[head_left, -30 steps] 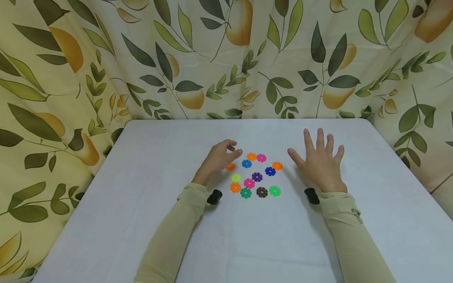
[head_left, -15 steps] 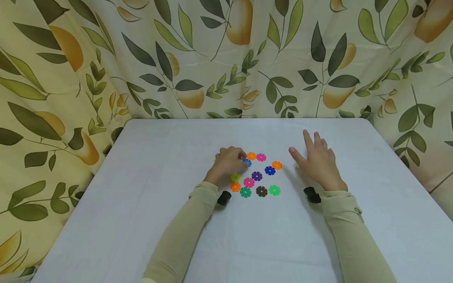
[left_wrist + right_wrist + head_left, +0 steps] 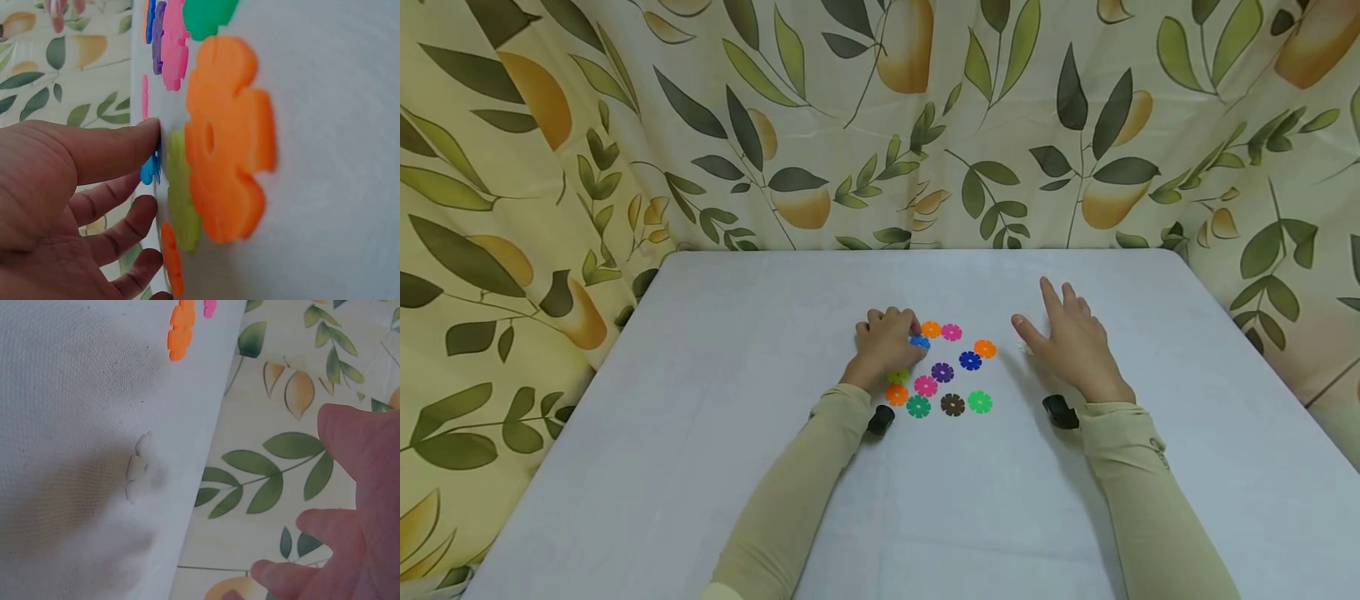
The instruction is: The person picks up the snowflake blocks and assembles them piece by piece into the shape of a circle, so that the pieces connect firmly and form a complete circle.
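Observation:
My left hand (image 3: 886,340) reaches down at the left of a cluster of notched, flower-shaped plastic discs. Its thumb and index finger pinch a light-blue disc (image 3: 921,342) at the table; the left wrist view shows this blue disc (image 3: 149,169) partly behind the thumb. Close by lie a yellow-green disc (image 3: 182,194) and an orange disc (image 3: 228,140), with another orange disc (image 3: 171,259) beside the other fingers. My right hand (image 3: 1070,343) hovers over the table with its fingers extended, holding nothing. A white disc (image 3: 139,467) lies below it, hard to see against the cloth.
Several more discs lie flat to the right of the left hand, among them a purple disc (image 3: 942,372), a brown disc (image 3: 952,405) and a bright green disc (image 3: 980,402). The white table (image 3: 700,350) ends at a leaf-patterned curtain (image 3: 880,150).
My left hand has moved right, from beside an orange disc to the light-blue disc, and its fingers have closed on it. The right hand's fingers have drawn closer together.

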Demonstrator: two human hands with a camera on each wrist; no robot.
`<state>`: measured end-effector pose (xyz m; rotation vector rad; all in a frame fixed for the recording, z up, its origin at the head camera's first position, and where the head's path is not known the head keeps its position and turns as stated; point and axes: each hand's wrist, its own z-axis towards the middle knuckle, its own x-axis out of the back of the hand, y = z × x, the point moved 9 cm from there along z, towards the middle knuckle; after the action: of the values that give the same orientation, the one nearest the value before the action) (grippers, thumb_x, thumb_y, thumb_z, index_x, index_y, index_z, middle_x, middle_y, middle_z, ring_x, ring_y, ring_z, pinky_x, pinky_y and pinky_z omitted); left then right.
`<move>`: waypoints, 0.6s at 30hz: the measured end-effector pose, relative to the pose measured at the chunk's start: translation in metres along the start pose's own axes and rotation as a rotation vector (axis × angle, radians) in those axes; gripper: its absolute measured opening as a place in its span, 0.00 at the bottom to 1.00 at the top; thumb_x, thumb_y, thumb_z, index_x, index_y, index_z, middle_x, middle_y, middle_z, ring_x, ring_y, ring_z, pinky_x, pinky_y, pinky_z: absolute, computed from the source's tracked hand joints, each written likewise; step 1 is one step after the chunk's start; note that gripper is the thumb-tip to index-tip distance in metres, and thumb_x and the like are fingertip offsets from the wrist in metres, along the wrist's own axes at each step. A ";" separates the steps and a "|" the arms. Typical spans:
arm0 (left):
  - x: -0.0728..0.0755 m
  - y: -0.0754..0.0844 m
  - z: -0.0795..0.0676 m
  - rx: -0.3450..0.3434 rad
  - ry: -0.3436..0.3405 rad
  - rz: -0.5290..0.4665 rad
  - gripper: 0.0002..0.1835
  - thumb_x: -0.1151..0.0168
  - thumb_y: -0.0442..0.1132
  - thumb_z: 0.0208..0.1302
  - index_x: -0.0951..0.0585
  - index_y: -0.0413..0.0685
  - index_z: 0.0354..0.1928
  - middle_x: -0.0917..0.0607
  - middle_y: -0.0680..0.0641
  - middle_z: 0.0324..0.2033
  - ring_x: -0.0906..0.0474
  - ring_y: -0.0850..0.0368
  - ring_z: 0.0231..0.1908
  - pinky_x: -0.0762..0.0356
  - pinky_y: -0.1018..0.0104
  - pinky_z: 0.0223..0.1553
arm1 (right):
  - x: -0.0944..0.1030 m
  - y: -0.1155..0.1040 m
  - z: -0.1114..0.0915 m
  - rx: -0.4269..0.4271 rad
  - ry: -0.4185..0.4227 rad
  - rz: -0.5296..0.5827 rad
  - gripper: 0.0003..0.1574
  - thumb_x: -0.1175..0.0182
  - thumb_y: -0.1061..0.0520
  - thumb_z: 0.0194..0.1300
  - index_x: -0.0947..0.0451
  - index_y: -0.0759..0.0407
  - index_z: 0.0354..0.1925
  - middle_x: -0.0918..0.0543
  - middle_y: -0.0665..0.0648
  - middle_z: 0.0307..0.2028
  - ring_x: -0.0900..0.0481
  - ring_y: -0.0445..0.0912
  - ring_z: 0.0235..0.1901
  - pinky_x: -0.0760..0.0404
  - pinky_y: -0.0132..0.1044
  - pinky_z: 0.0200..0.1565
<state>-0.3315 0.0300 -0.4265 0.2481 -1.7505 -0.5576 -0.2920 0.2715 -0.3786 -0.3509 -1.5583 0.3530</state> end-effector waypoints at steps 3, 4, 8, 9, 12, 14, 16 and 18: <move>0.001 -0.001 0.001 0.007 0.012 -0.050 0.16 0.25 0.46 0.71 0.20 0.51 0.52 0.22 0.47 0.47 0.36 0.43 0.64 0.43 0.43 0.69 | 0.000 0.000 0.000 -0.008 -0.009 0.004 0.58 0.45 0.37 0.81 0.62 0.66 0.85 0.61 0.83 0.80 0.61 0.84 0.76 0.58 0.80 0.71; 0.002 -0.002 0.001 0.010 0.017 -0.073 0.15 0.25 0.45 0.70 0.20 0.51 0.52 0.21 0.48 0.45 0.35 0.44 0.63 0.43 0.44 0.69 | -0.001 0.000 0.000 -0.010 -0.011 0.006 0.58 0.45 0.37 0.81 0.62 0.66 0.85 0.61 0.83 0.80 0.62 0.84 0.76 0.58 0.80 0.71; 0.005 -0.004 -0.001 0.018 0.032 -0.152 0.11 0.24 0.44 0.70 0.14 0.51 0.48 0.19 0.50 0.38 0.31 0.49 0.57 0.43 0.45 0.68 | -0.001 0.001 0.000 -0.009 -0.020 0.012 0.58 0.46 0.37 0.82 0.62 0.66 0.85 0.61 0.82 0.80 0.61 0.84 0.76 0.58 0.79 0.71; 0.006 -0.005 -0.001 0.021 0.032 -0.175 0.10 0.24 0.44 0.69 0.13 0.50 0.46 0.18 0.51 0.38 0.29 0.50 0.55 0.43 0.46 0.67 | -0.001 0.001 0.000 -0.009 -0.024 0.013 0.57 0.46 0.37 0.82 0.62 0.66 0.85 0.61 0.82 0.80 0.61 0.84 0.76 0.58 0.79 0.71; 0.011 -0.009 -0.002 0.037 0.033 -0.294 0.07 0.23 0.43 0.68 0.09 0.50 0.42 0.15 0.54 0.36 0.26 0.52 0.52 0.41 0.45 0.69 | -0.002 0.002 0.001 -0.003 -0.036 0.012 0.56 0.47 0.38 0.82 0.61 0.68 0.85 0.59 0.83 0.79 0.60 0.84 0.76 0.56 0.78 0.71; 0.015 -0.013 -0.003 0.049 0.032 -0.418 0.05 0.23 0.41 0.68 0.09 0.49 0.41 0.14 0.54 0.37 0.23 0.52 0.49 0.35 0.47 0.68 | -0.001 0.002 0.001 0.007 -0.044 0.003 0.53 0.47 0.42 0.83 0.59 0.69 0.84 0.56 0.83 0.79 0.57 0.83 0.76 0.54 0.78 0.71; 0.020 -0.019 -0.006 0.064 0.028 -0.558 0.05 0.23 0.40 0.68 0.09 0.47 0.41 0.12 0.53 0.38 0.21 0.51 0.49 0.28 0.51 0.64 | 0.000 0.002 0.000 0.017 -0.050 0.011 0.50 0.48 0.45 0.84 0.58 0.71 0.84 0.53 0.83 0.79 0.54 0.81 0.76 0.51 0.76 0.72; 0.024 -0.025 -0.009 0.083 0.021 -0.680 0.06 0.24 0.40 0.69 0.09 0.47 0.42 0.11 0.52 0.39 0.18 0.51 0.49 0.21 0.55 0.58 | 0.003 0.000 -0.001 0.040 -0.047 0.021 0.47 0.49 0.49 0.85 0.56 0.72 0.83 0.48 0.82 0.78 0.50 0.78 0.77 0.47 0.74 0.72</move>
<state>-0.3320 -0.0041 -0.4164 0.9223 -1.6507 -0.9595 -0.2909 0.2729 -0.3763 -0.3301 -1.5925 0.4107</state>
